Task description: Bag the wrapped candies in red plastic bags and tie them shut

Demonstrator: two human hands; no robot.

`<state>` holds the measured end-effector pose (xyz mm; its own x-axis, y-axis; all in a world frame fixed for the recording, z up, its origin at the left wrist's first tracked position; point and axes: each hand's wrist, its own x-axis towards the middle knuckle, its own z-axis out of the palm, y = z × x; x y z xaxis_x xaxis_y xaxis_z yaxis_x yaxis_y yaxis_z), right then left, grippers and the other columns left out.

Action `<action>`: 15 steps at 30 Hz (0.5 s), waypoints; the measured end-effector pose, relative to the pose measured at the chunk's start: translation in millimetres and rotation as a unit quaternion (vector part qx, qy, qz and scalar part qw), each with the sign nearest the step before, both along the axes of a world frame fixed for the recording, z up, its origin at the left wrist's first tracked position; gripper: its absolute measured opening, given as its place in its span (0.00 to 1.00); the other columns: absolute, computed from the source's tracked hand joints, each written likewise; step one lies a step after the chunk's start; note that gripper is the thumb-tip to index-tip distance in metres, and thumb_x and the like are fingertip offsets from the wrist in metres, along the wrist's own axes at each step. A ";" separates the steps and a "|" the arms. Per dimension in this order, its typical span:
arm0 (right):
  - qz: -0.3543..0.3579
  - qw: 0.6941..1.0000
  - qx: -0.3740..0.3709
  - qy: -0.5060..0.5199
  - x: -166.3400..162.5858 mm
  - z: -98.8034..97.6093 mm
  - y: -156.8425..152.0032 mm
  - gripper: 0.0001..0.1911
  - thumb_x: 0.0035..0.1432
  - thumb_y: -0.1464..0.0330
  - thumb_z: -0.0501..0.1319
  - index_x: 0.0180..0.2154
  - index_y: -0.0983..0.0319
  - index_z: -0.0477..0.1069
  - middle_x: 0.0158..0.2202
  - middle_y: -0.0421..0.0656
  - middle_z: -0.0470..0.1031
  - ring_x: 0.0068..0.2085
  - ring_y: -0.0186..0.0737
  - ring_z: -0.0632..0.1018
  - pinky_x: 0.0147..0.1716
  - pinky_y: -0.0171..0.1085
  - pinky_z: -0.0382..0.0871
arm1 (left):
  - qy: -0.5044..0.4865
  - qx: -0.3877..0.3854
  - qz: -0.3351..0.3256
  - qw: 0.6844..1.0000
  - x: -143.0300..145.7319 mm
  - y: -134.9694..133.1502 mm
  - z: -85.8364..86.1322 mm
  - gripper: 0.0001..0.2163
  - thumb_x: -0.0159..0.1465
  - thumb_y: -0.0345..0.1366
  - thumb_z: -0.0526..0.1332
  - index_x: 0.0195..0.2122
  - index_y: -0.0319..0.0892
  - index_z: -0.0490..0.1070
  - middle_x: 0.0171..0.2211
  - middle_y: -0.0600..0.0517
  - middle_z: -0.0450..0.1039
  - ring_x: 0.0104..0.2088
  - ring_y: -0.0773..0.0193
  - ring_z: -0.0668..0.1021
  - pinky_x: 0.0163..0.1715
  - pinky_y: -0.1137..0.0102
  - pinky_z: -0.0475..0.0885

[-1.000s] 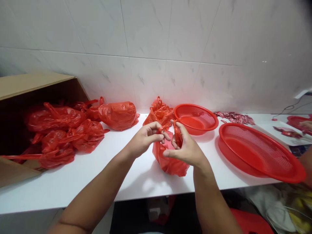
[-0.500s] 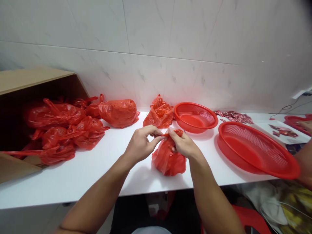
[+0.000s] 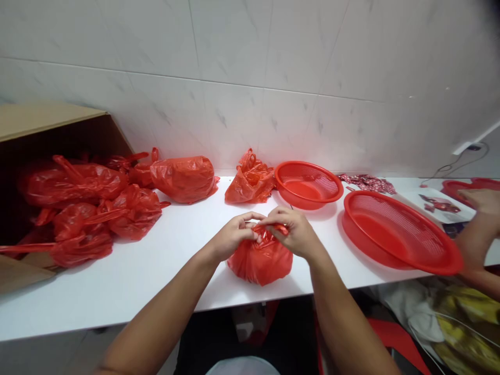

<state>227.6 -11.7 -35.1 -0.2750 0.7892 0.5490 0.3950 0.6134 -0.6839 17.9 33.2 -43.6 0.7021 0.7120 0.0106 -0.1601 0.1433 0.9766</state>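
A filled red plastic bag [image 3: 260, 260] sits on the white table [image 3: 156, 271] right in front of me. My left hand [image 3: 234, 239] and my right hand [image 3: 295, 232] meet over its top, fingers pinched on the bag's twisted handles, pressing them down onto the bundle. The knot itself is hidden under my fingers.
Several tied red bags [image 3: 94, 208] spill from a cardboard box [image 3: 47, 120] at the left. One loose red bag [image 3: 250, 182] lies by the wall. Two red mesh baskets [image 3: 308, 182] [image 3: 402, 232] stand to the right. Another person's hand [image 3: 482, 203] reaches in at the far right.
My hands have come down from a raised position, pulling the handles tight onto the bag's top. The bag has become a rounder, closed bundle and shifted slightly left.
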 end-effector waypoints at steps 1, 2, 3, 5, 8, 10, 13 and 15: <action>-0.026 0.998 0.056 -0.013 -4.4 -8.2 1.4 0.16 0.64 0.75 0.62 0.48 0.55 0.82 0.42 0.44 0.79 0.41 0.39 0.80 0.41 0.38 0.77 | -0.021 -0.031 -0.007 0.999 -0.4 0.1 -1.5 0.18 0.61 0.35 0.66 0.53 0.41 0.77 0.29 0.51 0.78 0.30 0.61 0.79 0.36 0.68 0.73; -0.046 0.993 0.104 -0.023 -9.2 -16.2 2.8 0.18 0.63 0.77 0.61 0.49 0.54 0.82 0.43 0.45 0.79 0.42 0.39 0.80 0.41 0.38 0.77 | -0.039 -0.055 -0.014 0.998 -0.5 -0.1 -2.9 0.17 0.64 0.39 0.64 0.52 0.40 0.78 0.28 0.50 0.78 0.30 0.60 0.79 0.36 0.67 0.73; -0.061 0.987 0.146 -0.032 -13.9 -23.2 4.0 0.19 0.63 0.78 0.61 0.50 0.54 0.81 0.43 0.45 0.79 0.42 0.39 0.80 0.41 0.38 0.77 | -0.050 -0.071 -0.018 0.996 -0.7 -0.3 -4.1 0.16 0.67 0.43 0.62 0.49 0.38 0.79 0.27 0.48 0.78 0.30 0.59 0.79 0.36 0.66 0.74; -0.081 0.975 0.202 -0.050 -21.5 -32.7 5.3 0.21 0.65 0.78 0.61 0.53 0.53 0.80 0.42 0.45 0.78 0.41 0.39 0.79 0.40 0.39 0.77 | -0.050 -0.074 -0.021 0.996 -1.6 -0.3 -5.4 0.17 0.68 0.47 0.62 0.42 0.36 0.80 0.29 0.45 0.79 0.31 0.59 0.80 0.37 0.66 0.74; -0.094 0.964 0.237 -0.073 -26.4 -35.8 3.5 0.24 0.69 0.77 0.58 0.62 0.54 0.73 0.40 0.45 0.77 0.41 0.39 0.77 0.41 0.39 0.77 | -0.023 -0.049 -0.010 0.998 -5.8 1.6 -5.2 0.14 0.63 0.44 0.70 0.37 0.36 0.80 0.33 0.46 0.79 0.34 0.61 0.79 0.39 0.68 0.73; -0.099 0.961 0.238 -0.097 -23.9 -36.1 -0.8 0.24 0.71 0.75 0.58 0.65 0.56 0.70 0.43 0.46 0.79 0.42 0.40 0.77 0.43 0.40 0.77 | 0.011 -0.005 0.020 1.000 -11.8 4.6 -5.0 0.13 0.59 0.43 0.73 0.37 0.37 0.81 0.32 0.48 0.78 0.32 0.64 0.77 0.37 0.70 0.72; -0.138 0.961 0.202 -0.129 -8.2 -46.3 -14.2 0.19 0.72 0.67 0.61 0.61 0.58 0.74 0.49 0.50 0.80 0.47 0.44 0.78 0.47 0.43 0.77 | 0.105 0.124 0.121 0.979 -29.7 11.1 -6.9 0.11 0.59 0.42 0.73 0.34 0.39 0.81 0.31 0.49 0.80 0.32 0.63 0.77 0.37 0.69 0.72; -0.178 0.965 0.141 -0.132 9.6 -60.4 -28.5 0.13 0.72 0.64 0.60 0.52 0.57 0.80 0.51 0.50 0.80 0.49 0.47 0.78 0.49 0.46 0.76 | 0.184 0.201 0.201 0.941 -47.0 15.7 -10.6 0.09 0.61 0.42 0.70 0.34 0.41 0.81 0.33 0.49 0.81 0.35 0.60 0.79 0.40 0.67 0.73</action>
<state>237.2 -40.2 -95.6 -0.1736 0.6889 0.7037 0.7534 0.5531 -0.3556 -29.1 48.9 -54.1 0.3863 0.9111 0.1441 0.2374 -0.2492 0.9389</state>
